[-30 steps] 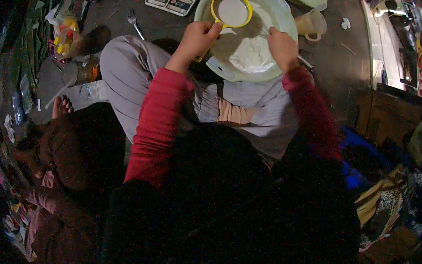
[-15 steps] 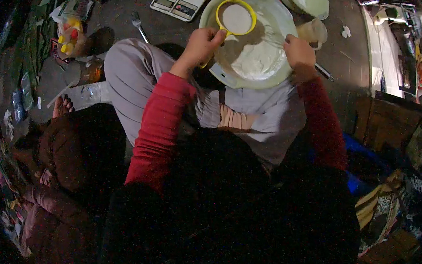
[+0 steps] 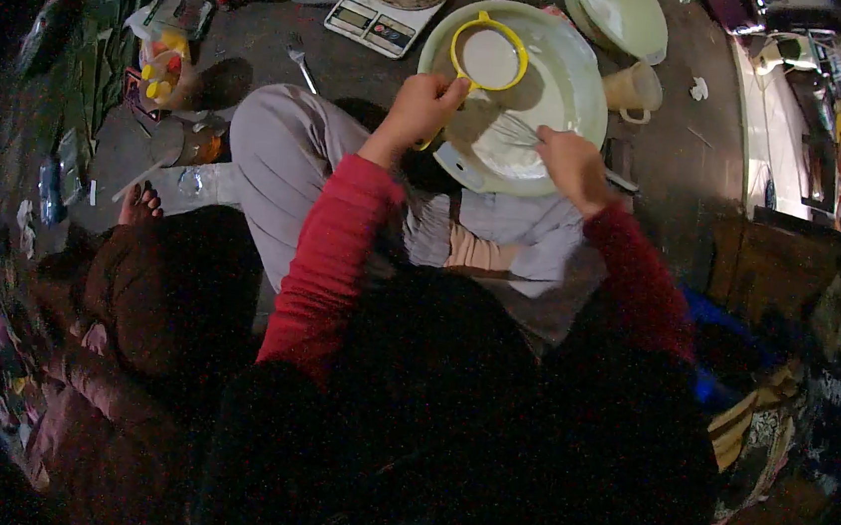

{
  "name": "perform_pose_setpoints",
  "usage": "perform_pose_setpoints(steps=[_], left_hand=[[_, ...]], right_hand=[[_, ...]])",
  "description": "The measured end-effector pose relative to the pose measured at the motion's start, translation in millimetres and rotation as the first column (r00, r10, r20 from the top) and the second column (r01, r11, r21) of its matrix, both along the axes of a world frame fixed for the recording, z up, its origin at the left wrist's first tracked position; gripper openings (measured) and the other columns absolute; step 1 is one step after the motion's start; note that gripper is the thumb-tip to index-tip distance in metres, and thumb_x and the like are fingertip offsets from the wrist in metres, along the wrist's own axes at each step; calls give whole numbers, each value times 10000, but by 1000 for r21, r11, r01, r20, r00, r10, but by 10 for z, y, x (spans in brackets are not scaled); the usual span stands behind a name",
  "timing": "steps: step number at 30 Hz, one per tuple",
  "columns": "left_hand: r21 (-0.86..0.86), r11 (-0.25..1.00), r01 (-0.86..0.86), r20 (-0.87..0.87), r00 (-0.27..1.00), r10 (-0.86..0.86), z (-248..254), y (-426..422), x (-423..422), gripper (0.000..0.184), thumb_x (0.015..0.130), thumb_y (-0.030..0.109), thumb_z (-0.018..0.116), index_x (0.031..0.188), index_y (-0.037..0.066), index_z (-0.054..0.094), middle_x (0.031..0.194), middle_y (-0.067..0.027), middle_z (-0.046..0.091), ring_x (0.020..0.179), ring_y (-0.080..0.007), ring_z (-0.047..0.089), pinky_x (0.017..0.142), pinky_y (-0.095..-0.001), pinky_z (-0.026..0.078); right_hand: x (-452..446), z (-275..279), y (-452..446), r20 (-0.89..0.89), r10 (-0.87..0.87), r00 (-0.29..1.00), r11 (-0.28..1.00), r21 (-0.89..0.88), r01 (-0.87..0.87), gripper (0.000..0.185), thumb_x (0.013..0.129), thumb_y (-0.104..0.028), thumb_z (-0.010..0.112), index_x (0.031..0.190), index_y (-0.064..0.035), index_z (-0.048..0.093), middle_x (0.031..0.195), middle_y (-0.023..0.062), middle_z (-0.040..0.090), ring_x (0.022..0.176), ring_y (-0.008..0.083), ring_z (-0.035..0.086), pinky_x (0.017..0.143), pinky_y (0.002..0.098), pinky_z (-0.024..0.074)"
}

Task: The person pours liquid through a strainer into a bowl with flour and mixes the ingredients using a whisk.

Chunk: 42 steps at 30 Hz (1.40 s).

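My left hand [image 3: 418,117] is closed on the handle of a yellow-rimmed strainer [image 3: 490,57]. Pale, milky stuff fills the strainer, which sits over the back left part of a large, light green basin [image 3: 597,88]. White liquid or batter lies in the basin below it. In my closed right hand [image 3: 574,164] is a wire whisk [image 3: 518,131], its wires over the white mixture and its metal handle sticking out behind the hand. The basin's near rim is close to my crossed legs.
A kitchen scale [image 3: 373,26] with a round, brownish thing on it stands left of the basin. To the right are a beige mug [image 3: 634,89] and another pale green bowl [image 3: 622,20]. A fork [image 3: 304,62] lies by my left knee; another person's foot [image 3: 140,204] is farther left.
My right hand has moved from the basin's right rim to over the mixture, and the whisk's wires now show. The strainer's contents look darker and wetter. The whole view has shifted slightly.
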<state>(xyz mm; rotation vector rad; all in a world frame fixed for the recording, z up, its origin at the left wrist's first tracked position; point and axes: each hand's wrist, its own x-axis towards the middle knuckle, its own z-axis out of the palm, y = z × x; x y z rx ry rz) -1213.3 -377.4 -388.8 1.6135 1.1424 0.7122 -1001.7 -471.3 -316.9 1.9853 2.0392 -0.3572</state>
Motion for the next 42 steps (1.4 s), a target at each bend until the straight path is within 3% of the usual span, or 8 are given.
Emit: perform_pose_setpoints(steps=[3,6,10,18,21,28,35,42], left_hand=[[-25,999,26,-36,999,-27,173,-28,-34,405,808,370,527,695,-4,633,576,-181,563,514,-264,569,517,-362,429],[-88,996,22,-35,999,-25,190,-41,-34,388,804,370,531,702,14,647,597,-177,576,541,-271,579,554,-368,444],[121,993,13,13,1000,-15,77,-38,-43,437,819,415,519,699,3,601,581,-163,559,479,-221,512,512,-378,418],[54,998,28,-26,999,-27,52,-30,-18,401,819,379,520,697,11,619,591,-170,557,493,-258,519,532,-387,430],[64,998,16,108,994,-22,-40,-48,26,383,819,351,519,671,10,610,591,-181,548,494,-260,519,525,-396,421],[149,989,21,72,997,-32,-22,-34,-31,337,780,306,535,662,6,635,578,-179,570,523,-291,573,538,-395,444],[115,993,37,89,995,-48,77,-59,-73,394,815,325,511,641,-22,575,546,-195,516,472,-294,503,496,-409,401],[162,986,-28,131,991,7,-24,-46,-14,376,777,325,537,646,-21,607,540,-212,530,491,-300,555,522,-408,433]], right_hand=[[175,110,167,104,-70,992,997,-28,74,225,816,-173,416,930,-43,559,784,201,605,735,355,605,643,445,478],[458,-97,337,164,-146,976,966,235,105,246,821,-220,417,905,-52,575,808,196,607,770,370,597,660,464,469],[416,-232,694,112,-109,988,924,378,59,243,817,-231,439,912,-51,572,811,196,606,770,364,593,646,469,463],[9,-363,687,68,69,995,958,273,-85,168,807,-145,443,865,-30,551,736,195,595,694,369,584,595,457,461],[-207,-297,436,42,139,989,974,173,-144,161,823,-143,431,851,-25,537,726,196,586,686,366,581,588,460,455],[-362,-3,105,18,-7,1000,1000,-7,7,168,778,-191,518,868,-55,562,772,203,584,759,392,558,662,475,424],[-5,70,269,130,-42,991,999,38,37,194,792,-220,511,878,-52,555,823,191,601,784,386,568,679,457,448],[245,-476,595,59,-205,977,951,248,184,376,808,-239,508,1153,-90,491,1023,200,567,966,335,534,779,424,426]])
